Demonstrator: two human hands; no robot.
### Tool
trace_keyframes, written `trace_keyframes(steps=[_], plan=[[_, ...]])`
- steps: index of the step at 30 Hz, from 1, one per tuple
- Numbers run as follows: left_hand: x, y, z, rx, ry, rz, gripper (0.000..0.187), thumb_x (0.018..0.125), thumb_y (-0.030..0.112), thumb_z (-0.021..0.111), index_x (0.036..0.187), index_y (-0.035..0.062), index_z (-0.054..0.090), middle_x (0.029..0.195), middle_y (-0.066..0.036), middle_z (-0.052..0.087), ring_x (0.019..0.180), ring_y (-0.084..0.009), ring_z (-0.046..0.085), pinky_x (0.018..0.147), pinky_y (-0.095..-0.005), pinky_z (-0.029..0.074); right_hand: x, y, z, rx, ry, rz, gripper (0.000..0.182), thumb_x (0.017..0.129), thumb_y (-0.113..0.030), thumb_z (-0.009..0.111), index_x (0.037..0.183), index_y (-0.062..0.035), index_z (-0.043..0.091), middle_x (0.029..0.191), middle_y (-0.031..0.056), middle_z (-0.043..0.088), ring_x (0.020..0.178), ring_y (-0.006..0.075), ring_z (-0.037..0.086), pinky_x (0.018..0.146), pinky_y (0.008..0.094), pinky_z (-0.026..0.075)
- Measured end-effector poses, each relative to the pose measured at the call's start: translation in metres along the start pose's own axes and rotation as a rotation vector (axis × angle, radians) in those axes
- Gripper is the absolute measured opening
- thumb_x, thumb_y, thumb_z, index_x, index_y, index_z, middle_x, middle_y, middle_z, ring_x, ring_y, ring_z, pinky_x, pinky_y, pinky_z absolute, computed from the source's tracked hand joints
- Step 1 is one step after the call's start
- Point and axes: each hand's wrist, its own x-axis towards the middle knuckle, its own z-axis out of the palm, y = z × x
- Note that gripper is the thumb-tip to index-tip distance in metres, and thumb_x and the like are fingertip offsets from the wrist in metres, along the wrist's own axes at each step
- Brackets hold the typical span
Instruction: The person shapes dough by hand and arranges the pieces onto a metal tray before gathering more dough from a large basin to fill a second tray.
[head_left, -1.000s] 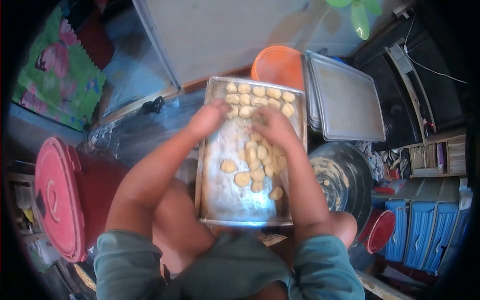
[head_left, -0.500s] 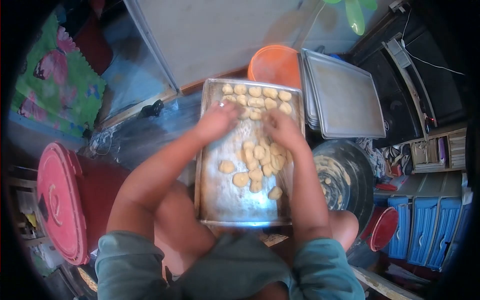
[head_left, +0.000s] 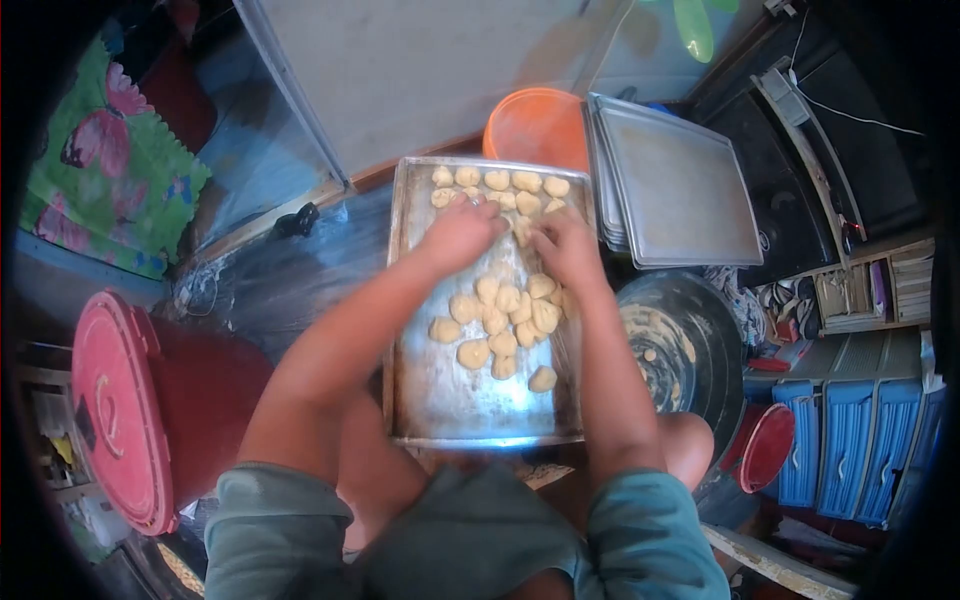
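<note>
A metal baking tray (head_left: 415, 400) lies across my lap with pale dough balls on it. Along its far end the balls stand in rows, while a loose pile of dough balls (head_left: 495, 318) sits nearer the middle. My left hand (head_left: 463, 236), with a ring on one finger, reaches over the left part of the rows, fingers bent. From the right, my right hand (head_left: 570, 250) closes its fingertips at a dough ball (head_left: 521, 232) between the two hands. The left fingertips meet the same ball; part of it is hidden by them.
Several stacked trays (head_left: 685, 190) lean at the back right beside an orange bucket (head_left: 535, 125). A dark basin (head_left: 715, 370) with dough residue stands right of my knee. On the left is a red lidded bin (head_left: 120, 410); blue drawers (head_left: 850, 450) stand at far right.
Both hands have come closer together, the left one moving right, and now meet at a dough ball below the rows. The loose balls are slightly rearranged, and the view has shifted a little.
</note>
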Motion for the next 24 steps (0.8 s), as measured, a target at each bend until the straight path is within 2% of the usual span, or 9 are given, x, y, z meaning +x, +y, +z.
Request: trace_keyframes(steps=[2, 5, 6, 9, 11, 14, 17, 21, 24], plan=[[0.003, 0.003, 0.002, 0.044, -0.015, -0.003, 0.018, 0.077, 0.014, 0.058, 0.092, 0.0093, 0.064, 0.099, -0.01, 0.058, 0.099, -0.0265, 0.057, 0.09, -0.04, 0.039, -0.009, -0.004, -0.025, 0.109, -0.471, 0.309, 0.032, 0.072, -0.016, 0.072, 0.101, -0.0054, 0.068, 0.097, 0.0157, 0.067, 0.093, 0.0269, 0.064, 0.083, 0.0338, 0.048], [0.009, 0.014, -0.001, 0.018, 0.054, -0.003, 0.019, 0.075, 0.016, 0.062, 0.093, 0.0104, 0.064, 0.098, -0.009, 0.059, 0.099, -0.0259, 0.057, 0.09, -0.0403, 0.039, -0.023, 0.012, -0.026, 0.108, -0.648, 0.126, 0.037, 0.07, -0.019, 0.073, 0.103, -0.0044, 0.067, 0.097, 0.016, 0.067, 0.092, 0.0264, 0.065, 0.082, 0.0333, 0.049], [0.012, 0.017, 0.002, -0.029, 0.072, 0.03, 0.022, 0.075, 0.017, 0.064, 0.096, 0.0104, 0.064, 0.098, -0.008, 0.058, 0.102, -0.0263, 0.055, 0.09, -0.0405, 0.038, -0.022, 0.015, -0.028, 0.106, -0.644, 0.125, 0.037, 0.07, -0.019, 0.073, 0.103, -0.0044, 0.067, 0.097, 0.016, 0.067, 0.092, 0.0264, 0.065, 0.082, 0.0333, 0.049], [0.021, 0.024, 0.012, -0.069, 0.025, -0.006, 0.027, 0.075, 0.018, 0.068, 0.1, 0.0105, 0.063, 0.099, -0.008, 0.058, 0.106, -0.0271, 0.053, 0.091, -0.0411, 0.036, -0.017, 0.018, -0.031, 0.293, -0.233, 0.323, 0.028, 0.075, -0.009, 0.07, 0.101, 0.0018, 0.065, 0.091, 0.0133, 0.068, 0.084, 0.0185, 0.065, 0.075, 0.0317, 0.051], [0.025, 0.027, 0.015, -0.066, -0.032, -0.061, 0.028, 0.075, 0.018, 0.068, 0.101, 0.0104, 0.063, 0.1, -0.008, 0.058, 0.106, -0.0275, 0.053, 0.092, -0.0414, 0.036, -0.014, 0.025, -0.017, 0.205, -0.016, 0.315, 0.021, 0.076, -0.009, 0.069, 0.095, 0.0, 0.066, 0.09, 0.0136, 0.068, 0.082, 0.022, 0.066, 0.073, 0.0324, 0.051], [0.028, 0.032, 0.018, -0.018, 0.029, -0.095, 0.022, 0.075, 0.017, 0.064, 0.097, 0.01, 0.063, 0.097, -0.01, 0.059, 0.099, -0.026, 0.057, 0.091, -0.0415, 0.037, -0.012, 0.032, 0.0, 0.036, 0.107, 0.134, 0.014, 0.075, -0.008, 0.063, 0.088, -0.0063, 0.068, 0.089, 0.0133, 0.062, 0.086, 0.0365, 0.058, 0.079, 0.0389, 0.048], [0.012, 0.036, 0.002, -0.063, 0.133, -0.104, 0.024, 0.074, 0.016, 0.064, 0.097, 0.0091, 0.063, 0.097, -0.01, 0.059, 0.1, -0.0268, 0.057, 0.092, -0.0409, 0.037, -0.009, 0.037, 0.002, -0.052, 0.119, 0.046, 0.014, 0.076, -0.007, 0.062, 0.089, -0.0068, 0.068, 0.093, 0.0123, 0.06, 0.092, 0.0356, 0.056, 0.084, 0.0391, 0.046], [-0.033, 0.035, -0.061, -0.131, -0.422, -0.208, 0.029, 0.076, 0.012, 0.061, 0.104, 0.0059, 0.062, 0.1, -0.015, 0.06, 0.099, -0.0334, 0.058, 0.084, -0.0432, 0.045, -0.015, 0.024, -0.019, -0.008, 0.019, 0.066, 0.02, 0.075, -0.01, 0.065, 0.095, -0.0068, 0.068, 0.101, 0.0133, 0.061, 0.101, 0.0338, 0.056, 0.088, 0.0393, 0.044], [-0.081, 0.04, -0.072, -0.323, -0.47, -0.307, 0.031, 0.077, 0.013, 0.066, 0.106, 0.0048, 0.06, 0.105, -0.016, 0.06, 0.1, -0.0352, 0.057, 0.085, -0.0424, 0.046, -0.032, 0.014, -0.035, 0.102, -0.495, 0.241, 0.04, 0.07, -0.017, 0.074, 0.106, -0.0048, 0.066, 0.115, 0.0158, 0.06, 0.108, 0.0285, 0.057, 0.09, 0.038, 0.045]])
